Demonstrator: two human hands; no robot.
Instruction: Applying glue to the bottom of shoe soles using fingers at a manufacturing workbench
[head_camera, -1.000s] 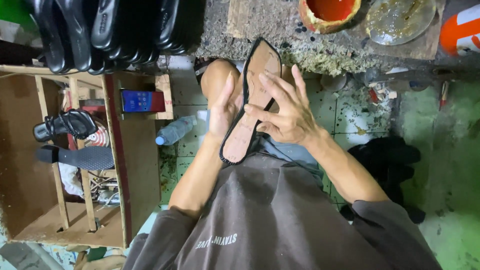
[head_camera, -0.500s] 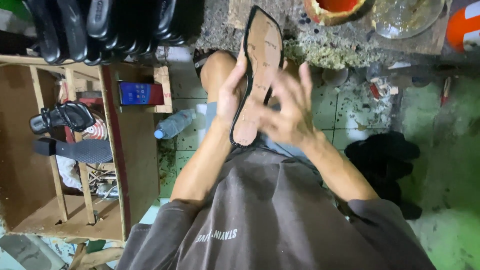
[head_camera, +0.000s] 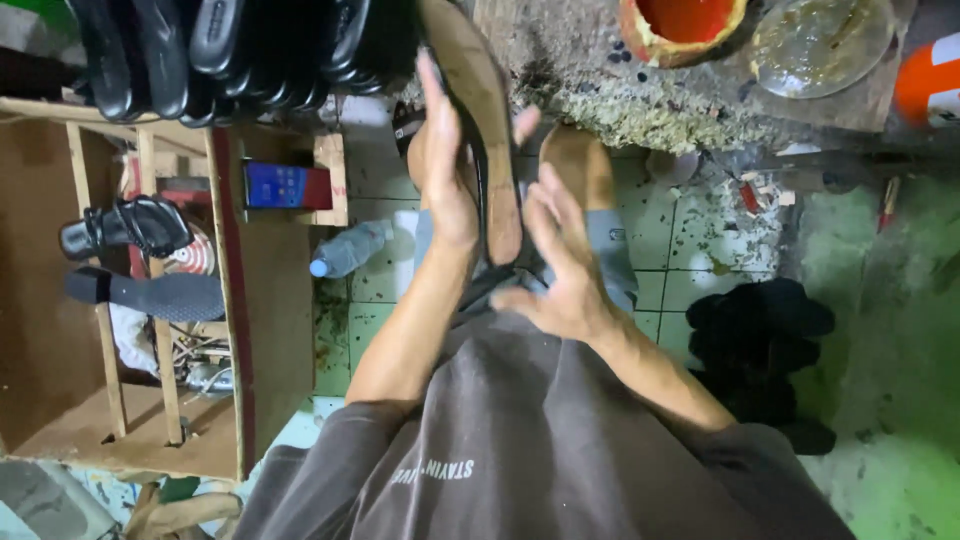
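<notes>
Tan, black-edged shoe sole (head_camera: 492, 150), long and narrow with a leathery brown face, stands almost on edge between your two hands, above your lap and the brown sweatshirt (head_camera: 520, 450) nearest the camera. Its long axis runs away from you, from the dark heel end near your right wrist up toward the toe end at the top of the view, tilted slightly left. Your left hand (head_camera: 447, 165) is the nearer to it: it lies flat along the sole's left side, palm against it and fingers stretched up toward the toe, a fingertip showing round the far edge, so it grips the sole lengthwise. Your right hand (head_camera: 560, 265) sits lower and to the right, fingers spread and open, its fingertips touching the sole's lower right edge near the black heel part; whether it pinches anything there you cannot tell from this view. So the sole lies up and left of your right hand and just right of your left palm. Beyond your hands your bare knees show over a pale tiled floor (head_camera: 690, 260), with a clear plastic bottle (head_camera: 345, 250) lying left of them. Farther left stands an open wooden shelf (head_camera: 225, 300) holding a black strappy sandal (head_camera: 125, 225). Farthest off, a row of black shoe soles (head_camera: 200, 50) hangs, beside a rough, crusted worktop (head_camera: 600, 80) bearing a red bowl (head_camera: 685, 25)
</notes>
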